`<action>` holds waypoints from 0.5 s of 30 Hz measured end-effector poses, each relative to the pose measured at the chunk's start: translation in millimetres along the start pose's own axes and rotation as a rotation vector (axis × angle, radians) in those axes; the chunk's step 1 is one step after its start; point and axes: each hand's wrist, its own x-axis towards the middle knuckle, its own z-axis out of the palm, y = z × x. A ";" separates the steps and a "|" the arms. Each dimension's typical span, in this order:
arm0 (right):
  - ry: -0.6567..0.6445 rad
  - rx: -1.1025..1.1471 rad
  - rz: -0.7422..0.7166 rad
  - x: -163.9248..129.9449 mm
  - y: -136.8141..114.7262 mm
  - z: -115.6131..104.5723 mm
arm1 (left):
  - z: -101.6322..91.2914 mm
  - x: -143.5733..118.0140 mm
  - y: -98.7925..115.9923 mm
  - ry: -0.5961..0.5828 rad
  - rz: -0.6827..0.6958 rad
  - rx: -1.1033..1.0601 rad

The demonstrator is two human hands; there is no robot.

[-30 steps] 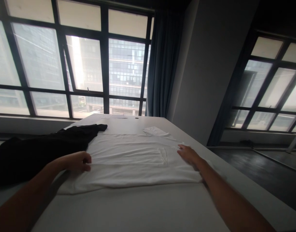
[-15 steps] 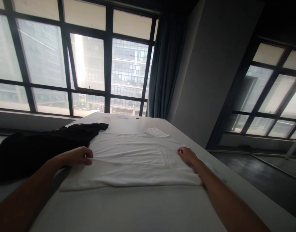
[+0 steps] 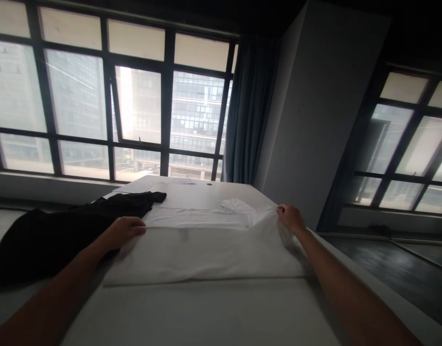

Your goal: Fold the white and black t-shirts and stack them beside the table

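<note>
Spread flat across the middle of the white table, the white garment lies with its near edge running parallel to the table's front and its far part lifted into a taut fold line between the two hands. At the left end of that fold the left hand is closed on the cloth, fingers curled over the edge and knuckles up, with the forearm reaching in from the lower left. At the right end the right hand pinches the fabric's upper right corner, fingers together on it, and the cloth rises from the table in a small peak toward that grip. Just beyond the fold, a smaller white piece of cloth lies flat on the tabletop, near the right hand but not touching it as far as can be told.

To the left of the white garment, touching or overlapping its far left corner, a black garment sprawls over the table's left side. Farther back, sheets of paper rest near the table's far edge. Behind the table stand a large gridded window and a dark blue curtain beside a grey wall column.
</note>
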 end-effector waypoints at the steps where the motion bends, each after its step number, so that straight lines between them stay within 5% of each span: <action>1: -0.053 -0.027 0.037 -1.4 -4.4 7.2 | 7.2 1.0 -1.5 0.039 -0.008 0.076; 5: -0.262 -0.059 0.015 -21.2 -20.6 36.5 | 29.3 -3.5 2.6 0.068 0.039 0.232; 11: -0.644 0.024 -0.123 -66.7 -13.0 42.9 | 38.0 -14.9 26.2 -0.502 0.138 0.222; 15: -0.652 -0.043 -0.018 -95.0 2.9 37.7 | 36.0 -16.4 23.9 -0.657 0.194 0.309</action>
